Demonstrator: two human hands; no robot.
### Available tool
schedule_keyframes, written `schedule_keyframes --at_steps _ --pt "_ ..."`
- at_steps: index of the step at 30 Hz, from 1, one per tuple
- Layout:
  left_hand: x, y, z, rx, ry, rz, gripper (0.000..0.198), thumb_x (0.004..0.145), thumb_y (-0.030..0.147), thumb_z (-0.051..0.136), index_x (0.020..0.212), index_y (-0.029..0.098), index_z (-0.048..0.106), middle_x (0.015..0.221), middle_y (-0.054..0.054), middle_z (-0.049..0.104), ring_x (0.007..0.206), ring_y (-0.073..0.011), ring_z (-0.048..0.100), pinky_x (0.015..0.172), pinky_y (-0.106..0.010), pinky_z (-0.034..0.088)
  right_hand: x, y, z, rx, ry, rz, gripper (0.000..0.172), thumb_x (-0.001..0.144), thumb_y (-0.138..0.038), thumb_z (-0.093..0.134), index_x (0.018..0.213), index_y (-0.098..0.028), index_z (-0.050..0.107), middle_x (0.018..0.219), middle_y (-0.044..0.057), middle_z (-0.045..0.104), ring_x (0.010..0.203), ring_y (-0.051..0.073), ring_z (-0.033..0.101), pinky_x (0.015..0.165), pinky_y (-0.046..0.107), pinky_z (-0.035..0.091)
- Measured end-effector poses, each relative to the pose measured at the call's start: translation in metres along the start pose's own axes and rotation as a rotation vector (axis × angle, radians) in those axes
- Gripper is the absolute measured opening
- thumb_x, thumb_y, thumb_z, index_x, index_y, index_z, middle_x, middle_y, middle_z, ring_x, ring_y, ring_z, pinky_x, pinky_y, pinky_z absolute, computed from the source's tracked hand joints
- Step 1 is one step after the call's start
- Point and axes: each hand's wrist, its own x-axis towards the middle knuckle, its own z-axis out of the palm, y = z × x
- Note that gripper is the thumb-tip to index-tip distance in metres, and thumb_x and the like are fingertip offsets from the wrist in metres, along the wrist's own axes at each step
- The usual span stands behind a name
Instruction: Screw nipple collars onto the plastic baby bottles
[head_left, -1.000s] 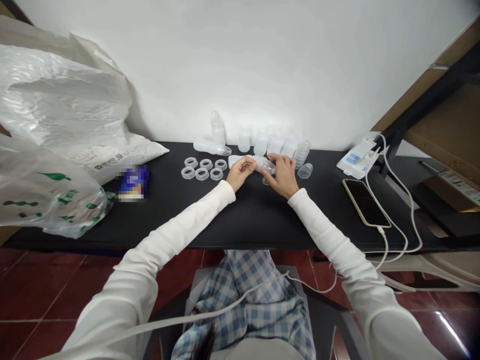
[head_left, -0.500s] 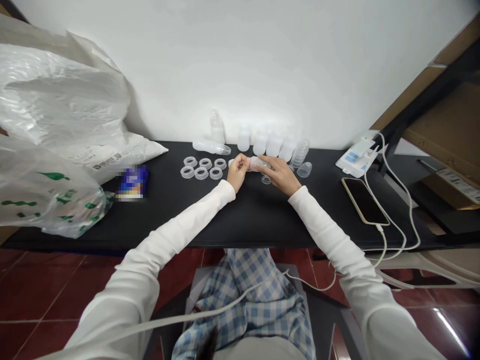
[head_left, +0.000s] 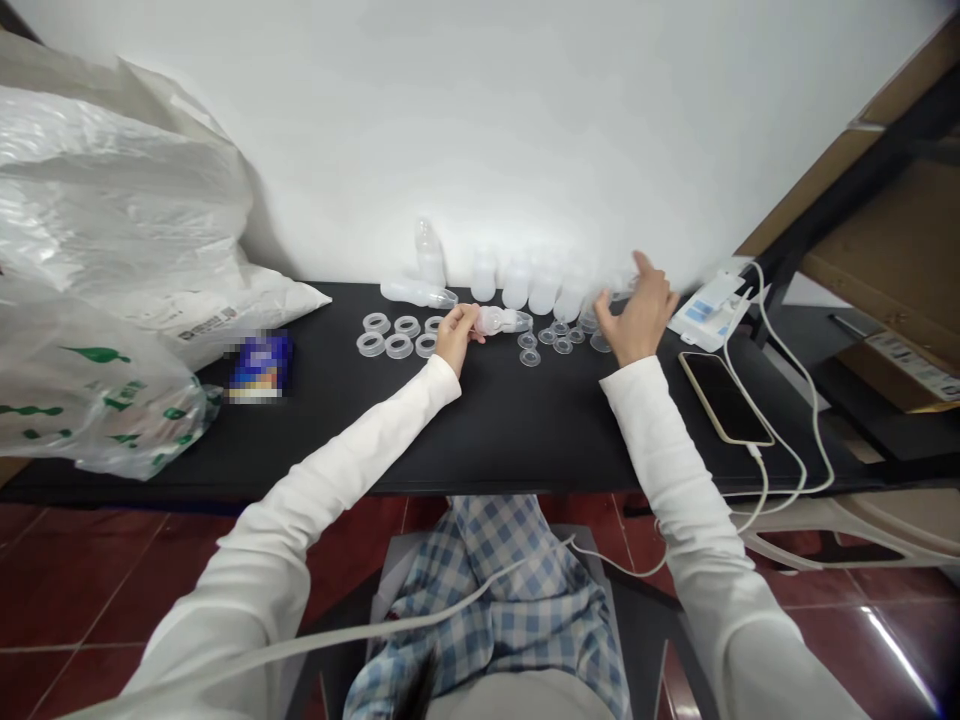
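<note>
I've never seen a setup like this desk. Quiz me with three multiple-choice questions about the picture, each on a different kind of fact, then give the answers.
1. Where is the smartphone?
A) On the floor
B) On the black desk, right of the right hand
C) In the person's lap

2. How many wide clear rings lie left of the left hand?
A) Two
B) Twelve
C) Six

3. What is the right hand doing?
A) Open, fingers spread, empty
B) Gripping a bottle
C) Resting on the smartphone

Answers:
1 B: the smartphone lies flat on the desk.
2 C: two rows of three show.
3 A: only the left hand holds something, a clear bottle part.
</note>
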Motion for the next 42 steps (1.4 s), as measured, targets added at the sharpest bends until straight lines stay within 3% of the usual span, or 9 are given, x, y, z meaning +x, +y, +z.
schedule_keyframes --at_steps 3,8,11,15,22,28,31,36,42 --pt "0.004 -0.003 -0.002 -0.033 0.027 0.022 0.046 0.074 0.055 0.081 0.065 0.018 0.054 0.069 0.002 0.053 0.063 -0.0086 0.053 0.053 -0.021 0.049 0.004 0.011 0.0 -0.082 -0.042 0.155 0.059 0.089 -0.046 0.054 0.135 -0.01 0.045 0.117 0.022 0.063 0.104 0.037 0.061 0.095 0.061 0.04" --pt "0.011 -0.006 -0.007 -0.08 0.053 0.068 0.051 0.066 0.061 0.084 0.067 0.018 0.058 0.069 0.001 0.054 0.065 -0.0089 0.055 0.05 -0.018 0.048 -0.004 0.015 0.0 -0.291 -0.606 0.333 0.057 0.09 -0.042 0.058 0.129 -0.003 0.045 0.107 0.027 0.069 0.101 0.04 0.067 0.094 0.058 0.043" --pt "0.01 -0.006 -0.007 -0.063 0.046 0.069 0.051 0.064 0.061 0.086 0.067 0.018 0.058 0.071 0.001 0.055 0.067 -0.0093 0.055 0.05 -0.018 0.046 -0.011 0.017 0.0 -0.31 -0.775 0.32 0.062 0.089 -0.045 0.063 0.131 -0.002 0.046 0.109 0.031 0.069 0.101 0.043 0.068 0.09 0.058 0.045" --pt "0.008 -0.007 -0.006 -0.022 0.03 0.086 0.051 0.067 0.062 0.083 0.067 0.019 0.057 0.073 0.001 0.055 0.069 -0.0101 0.055 0.054 -0.019 0.047 -0.015 0.017 0.002 -0.343 -0.704 0.302 0.074 0.089 -0.06 0.061 0.132 -0.002 0.045 0.107 0.03 0.068 0.104 0.044 0.067 0.094 0.059 0.043" --pt "0.007 -0.008 -0.006 0.133 0.058 0.204 0.047 0.069 0.063 0.08 0.076 0.019 0.065 0.091 -0.002 0.065 0.09 -0.0151 0.063 0.08 -0.026 0.053 -0.006 -0.005 0.0 -0.149 -0.21 0.241 0.058 0.102 -0.059 0.027 0.12 -0.01 0.052 0.115 0.024 0.061 0.11 0.037 0.059 0.094 0.055 0.041" --pt "-0.006 -0.003 0.003 0.181 -0.221 0.146 0.052 0.074 0.069 0.074 0.087 0.02 0.064 0.123 -0.008 0.07 0.113 -0.023 0.066 0.095 -0.036 0.055 -0.028 -0.053 0.006 0.26 -0.471 -0.292 0.047 0.103 -0.049 0.035 0.129 -0.015 0.055 0.1 0.012 0.067 0.094 0.028 0.063 0.092 0.044 0.043" --pt "-0.011 -0.005 0.007 0.163 -0.324 0.14 0.052 0.075 0.069 0.074 0.087 0.019 0.062 0.114 -0.008 0.071 0.111 -0.0222 0.067 0.095 -0.036 0.056 -0.043 -0.068 0.017 0.339 -0.514 -0.328 0.049 0.101 -0.051 0.042 0.13 -0.013 0.054 0.101 0.013 0.069 0.088 0.027 0.062 0.087 0.043 0.045" --pt "-0.006 -0.014 0.003 0.155 -0.334 0.117 0.049 0.077 0.061 0.077 0.097 0.021 0.055 0.101 -0.005 0.067 0.093 -0.0167 0.068 0.081 -0.032 0.058 -0.048 -0.065 0.027 0.416 -0.48 -0.347 0.041 0.102 -0.053 0.043 0.111 -0.018 0.062 0.092 0.011 0.07 0.082 0.025 0.062 0.084 0.041 0.048" --pt "-0.007 -0.013 0.005 0.237 -0.384 0.209 0.054 0.08 0.066 0.07 0.107 0.02 0.062 0.102 -0.007 0.067 0.078 -0.013 0.065 0.067 -0.026 0.055 -0.049 -0.066 0.028 0.559 -0.462 -0.417 0.036 0.104 -0.049 0.041 0.113 -0.022 0.062 0.095 0.009 0.071 0.084 0.022 0.065 0.08 0.037 0.054"
